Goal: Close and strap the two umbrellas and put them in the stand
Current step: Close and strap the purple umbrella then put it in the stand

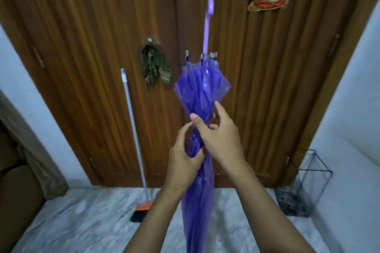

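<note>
purple umbrella (202, 88) held handle-up before door (102, 47), folds gathered at mid-canopy by left hand (183, 158) w/ fingers curled tight, right hand (218, 135) fingers wrapped round, prob. for strapping; stand (304, 187) at right.
</note>
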